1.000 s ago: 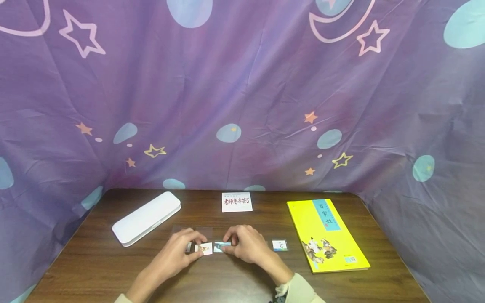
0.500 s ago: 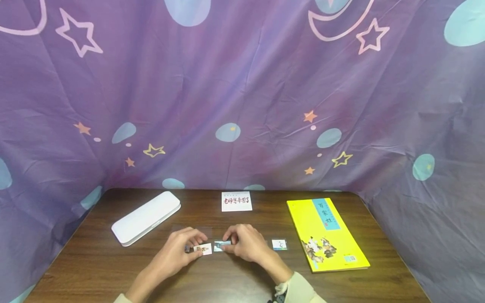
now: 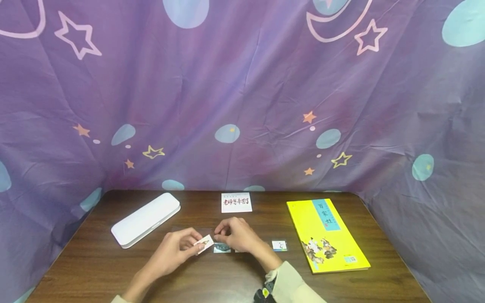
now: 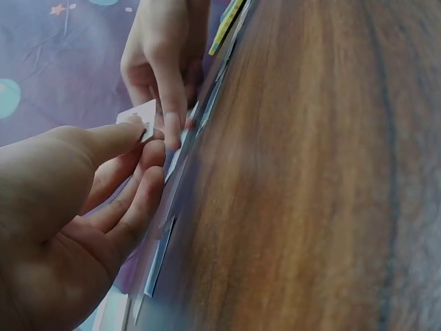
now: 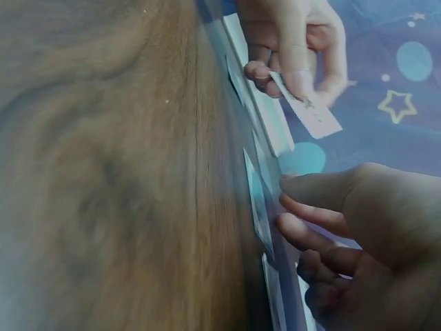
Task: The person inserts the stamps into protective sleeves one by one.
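Purple fabric [image 3: 242, 92] printed with stars and blue ovals hangs behind and to both sides of your dark wood-grain table [image 3: 212, 284]. Toward your right lies a yellow book [image 3: 326, 235] with a blue title panel; toward your left, a white oblong case [image 3: 145, 221] sits aslant. Your left hand [image 3: 174, 248] pinches a small white picture card [image 3: 206, 243] between thumb and fingers, tilted and lifted off the wood. Your right hand [image 3: 238, 235] is just beside it, fingers bent, thumb and forefinger apart, with no card showing between them. Farther back, between case and book, lies a white card with red lettering [image 3: 236, 202]. Smaller are a blue-green picture card [image 3: 221, 248], close by your right fingertips, and a mostly white card [image 3: 279, 245] near the book.

Watch the lifted card: you hold it by one end, so a brush from your right fingers against its free corner could swivel it or knock it loose. Squeezing hard might bow it. Your right hand sits low, so a careless drag could shift the blue-green picture card.
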Demonstrator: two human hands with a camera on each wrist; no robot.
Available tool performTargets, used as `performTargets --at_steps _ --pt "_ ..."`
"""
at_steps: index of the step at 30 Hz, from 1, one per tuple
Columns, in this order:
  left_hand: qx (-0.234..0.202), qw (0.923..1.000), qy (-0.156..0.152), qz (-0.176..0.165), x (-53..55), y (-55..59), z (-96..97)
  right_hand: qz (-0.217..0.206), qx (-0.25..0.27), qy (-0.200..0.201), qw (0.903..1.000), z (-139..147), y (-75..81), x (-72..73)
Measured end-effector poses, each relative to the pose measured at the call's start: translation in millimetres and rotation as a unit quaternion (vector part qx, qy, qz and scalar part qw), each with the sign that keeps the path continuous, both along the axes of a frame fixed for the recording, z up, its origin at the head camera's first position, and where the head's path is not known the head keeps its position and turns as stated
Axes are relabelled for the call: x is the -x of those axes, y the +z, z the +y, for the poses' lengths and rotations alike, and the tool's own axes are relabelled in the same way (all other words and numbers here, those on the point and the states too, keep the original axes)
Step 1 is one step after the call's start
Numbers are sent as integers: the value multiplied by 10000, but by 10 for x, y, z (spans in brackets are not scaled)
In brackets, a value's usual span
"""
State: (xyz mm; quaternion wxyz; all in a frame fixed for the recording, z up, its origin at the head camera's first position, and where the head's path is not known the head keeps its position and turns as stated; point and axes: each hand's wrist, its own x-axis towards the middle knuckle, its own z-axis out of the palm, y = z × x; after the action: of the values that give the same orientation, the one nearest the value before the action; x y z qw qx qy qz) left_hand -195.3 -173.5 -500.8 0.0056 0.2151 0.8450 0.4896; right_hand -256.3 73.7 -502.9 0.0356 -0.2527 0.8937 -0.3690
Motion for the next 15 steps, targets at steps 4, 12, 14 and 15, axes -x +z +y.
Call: performTargets --at_steps 4,12,14,15 --pt "-205 9997 -104 -109 3 -11 -19 145 -165 -73 9997 -152 -10 67" --pt "-186 9998 -78 -52 16 -33 -31 154 -454 -538 9974 -346 -11 136" --pt "-187 9998 -70 -35 24 -28 -28 140 -467 -719 9962 -368 0 140" --pt "-203 9998 -80 -11 29 -27 -28 110 -458 -806 9956 -375 9 139"
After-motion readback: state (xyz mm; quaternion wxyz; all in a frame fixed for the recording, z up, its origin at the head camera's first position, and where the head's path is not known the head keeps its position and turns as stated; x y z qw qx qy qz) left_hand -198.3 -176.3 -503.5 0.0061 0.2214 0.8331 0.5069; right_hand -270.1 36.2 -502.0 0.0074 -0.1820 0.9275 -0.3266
